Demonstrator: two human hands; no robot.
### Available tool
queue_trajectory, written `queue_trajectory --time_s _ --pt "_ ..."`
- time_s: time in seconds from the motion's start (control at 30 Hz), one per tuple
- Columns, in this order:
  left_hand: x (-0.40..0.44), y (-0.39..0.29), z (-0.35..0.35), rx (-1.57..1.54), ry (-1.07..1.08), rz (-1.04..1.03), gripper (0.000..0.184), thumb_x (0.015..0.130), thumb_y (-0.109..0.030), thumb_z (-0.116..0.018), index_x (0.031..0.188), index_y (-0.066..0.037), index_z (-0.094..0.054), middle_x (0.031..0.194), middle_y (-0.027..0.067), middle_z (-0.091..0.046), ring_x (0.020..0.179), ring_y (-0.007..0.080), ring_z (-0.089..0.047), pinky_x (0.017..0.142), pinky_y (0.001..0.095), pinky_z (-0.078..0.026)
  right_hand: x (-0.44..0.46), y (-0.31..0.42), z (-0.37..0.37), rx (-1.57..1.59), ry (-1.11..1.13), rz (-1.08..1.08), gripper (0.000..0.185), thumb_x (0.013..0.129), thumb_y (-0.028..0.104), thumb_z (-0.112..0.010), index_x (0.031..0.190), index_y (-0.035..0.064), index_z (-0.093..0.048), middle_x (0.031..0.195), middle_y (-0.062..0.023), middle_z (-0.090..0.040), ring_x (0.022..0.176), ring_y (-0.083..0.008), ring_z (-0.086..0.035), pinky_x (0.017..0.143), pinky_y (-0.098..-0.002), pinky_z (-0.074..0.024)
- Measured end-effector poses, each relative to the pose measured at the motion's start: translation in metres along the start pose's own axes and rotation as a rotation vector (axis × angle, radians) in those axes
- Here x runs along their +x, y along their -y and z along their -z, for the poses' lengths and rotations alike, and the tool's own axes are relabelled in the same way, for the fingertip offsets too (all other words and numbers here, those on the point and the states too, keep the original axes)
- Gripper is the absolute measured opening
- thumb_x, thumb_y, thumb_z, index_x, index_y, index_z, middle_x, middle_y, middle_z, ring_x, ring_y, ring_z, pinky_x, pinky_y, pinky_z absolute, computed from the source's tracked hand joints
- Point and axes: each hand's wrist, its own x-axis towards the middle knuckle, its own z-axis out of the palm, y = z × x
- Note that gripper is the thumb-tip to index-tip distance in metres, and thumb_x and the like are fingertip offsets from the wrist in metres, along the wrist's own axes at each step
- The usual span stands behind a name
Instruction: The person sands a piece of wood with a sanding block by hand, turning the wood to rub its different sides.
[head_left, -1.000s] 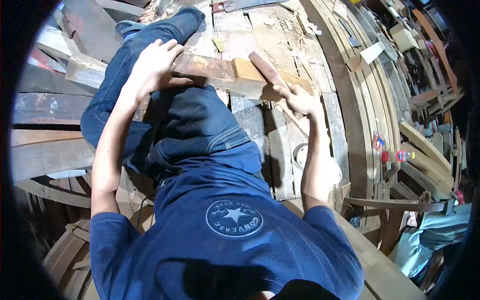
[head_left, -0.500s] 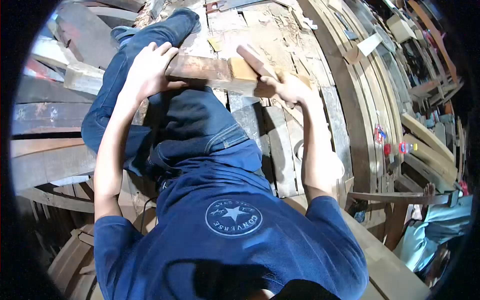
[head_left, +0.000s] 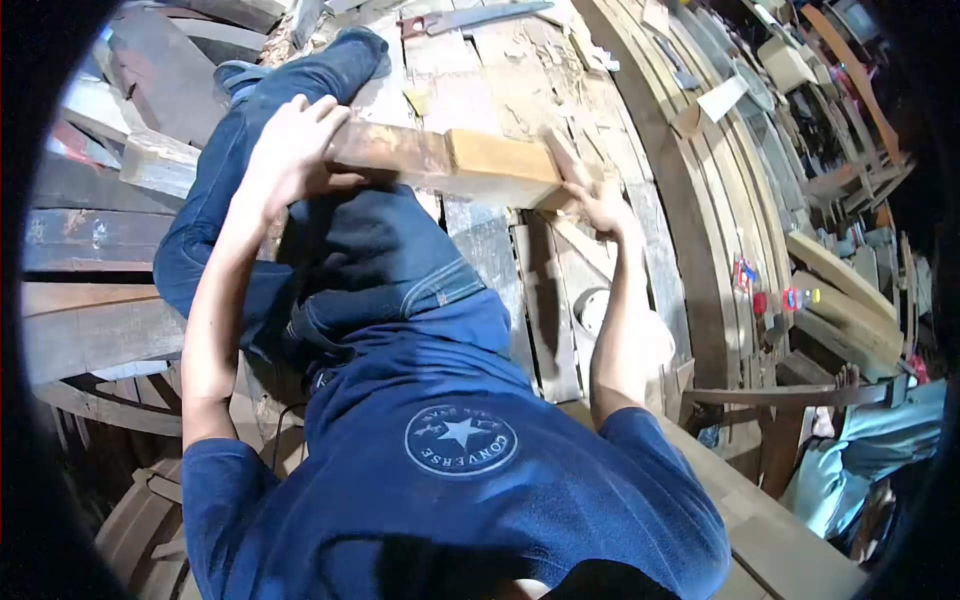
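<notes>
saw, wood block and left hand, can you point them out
Saw (head_left: pixel 487 15): head view, on the blade.
Wood block (head_left: pixel 485 153): head view, on its lighter upper face.
Left hand (head_left: pixel 292 150): head view, on the back of the hand.

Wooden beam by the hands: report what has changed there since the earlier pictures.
The right hand and the flat strip it holds have moved right along the wooden beam, toward its right end, leaving more of its light-brown top uncovered. Nothing was visibly taken up or let go. The left hand keeps its grip on the beam's left part; the handsaw still lies beyond it.
</notes>
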Motion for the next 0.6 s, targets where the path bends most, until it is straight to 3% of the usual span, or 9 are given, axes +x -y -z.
queue_trajectory --time_s 0.07,0.17,0.23,0.3,0.33,0.43,0.57,0.6 --pt "0.0 -0.001 0.0 -0.014 0.089 0.048 0.072 0.064 -0.043 -0.087 0.118 -0.004 -0.06 0.109 0.0102 -0.06 0.099 0.0331 -0.057 0.09 0.0405 -0.049 -0.031 0.04 -0.028 0.06 0.039 0.087 0.066 0.094 0.06 -0.056 0.116 -0.0014 -0.066 0.096 -0.024 -0.072 0.099 -0.0336 -0.071 0.089 -0.0439 -0.052" --pt "0.001 -0.004 0.002 -0.02 0.063 0.044 0.073 0.062 -0.041 -0.087 0.119 -0.004 -0.06 0.108 0.0098 -0.06 0.096 0.0327 -0.056 0.089 0.0399 -0.049 -0.025 0.01 -0.037 0.079 -0.11 0.299 0.063 0.094 0.057 -0.057 0.115 -0.0021 -0.065 0.084 -0.0202 -0.071 0.075 -0.0276 -0.071 0.068 -0.0386 -0.0545" --pt "0.001 -0.004 0.002 -0.018 0.067 0.05 0.074 0.059 -0.038 -0.089 0.12 -0.005 -0.061 0.108 0.0092 -0.06 0.094 0.0322 -0.056 0.088 0.0393 -0.049 -0.011 -0.016 -0.015 0.16 -0.023 0.021 0.061 0.095 0.053 -0.058 0.113 -0.0042 -0.065 0.078 -0.0159 -0.069 0.054 -0.0219 -0.064 0.046 -0.0383 -0.049" --pt "0.002 -0.004 0.002 -0.034 0.061 0.045 0.074 0.059 -0.037 -0.089 0.12 -0.005 -0.061 0.108 0.0091 -0.06 0.095 0.0321 -0.055 0.089 0.0396 -0.049 0.046 -0.087 -0.015 0.14 -0.139 -0.084 0.055 0.097 0.053 -0.054 0.113 0.0019 -0.067 0.062 -0.0087 -0.059 0.049 -0.019 -0.059 0.042 -0.0363 -0.0483" --pt "0.003 -0.003 0.003 -0.04 0.057 0.045 0.074 0.059 -0.037 -0.089 0.12 -0.005 -0.061 0.108 0.0091 -0.06 0.095 0.032 -0.055 0.089 0.0398 -0.049 0.053 -0.1 -0.011 0.162 -0.19 -0.232 0.056 0.097 0.052 -0.054 0.11 -0.0008 -0.066 0.061 -0.0121 -0.06 0.049 -0.0214 -0.059 0.044 -0.0375 -0.0504" --pt "0.005 -0.005 0.008 -0.026 0.041 0.045 0.074 0.059 -0.036 -0.089 0.12 -0.005 -0.061 0.11 0.0094 -0.06 0.096 0.0325 -0.055 0.09 0.0406 -0.049 0.04 -0.082 -0.013 0.053 -0.174 -0.237 0.056 0.1 0.047 -0.049 0.108 -0.0063 -0.064 0.07 -0.0205 -0.065 0.049 -0.0266 -0.062 0.045 -0.04 -0.0526" --pt "0.003 -0.004 0.001 -0.011 0.067 0.062 0.075 0.06 -0.04 -0.088 0.12 -0.005 -0.06 0.111 0.0091 -0.06 0.096 0.032 -0.056 0.09 0.0396 -0.049 0.026 -0.1 -0.052 -0.356 -0.602 0.449 0.045 0.097 0.037 -0.059 0.12 -0.0016 -0.062 0.108 -0.0253 -0.068 0.097 -0.0407 -0.065 0.087 -0.0469 -0.0518" --pt "0.004 -0.004 0.001 -0.004 0.066 0.064 0.074 0.061 -0.041 -0.088 0.12 -0.005 -0.06 0.11 0.0087 -0.06 0.095 0.0316 -0.056 0.089 0.039 -0.049 0.012 -0.092 -0.049 -0.157 -0.419 0.34 0.051 0.098 0.04 -0.057 0.126 -0.0023 -0.058 0.098 -0.0226 -0.067 0.083 -0.0367 -0.064 0.075 -0.0443 -0.0516"
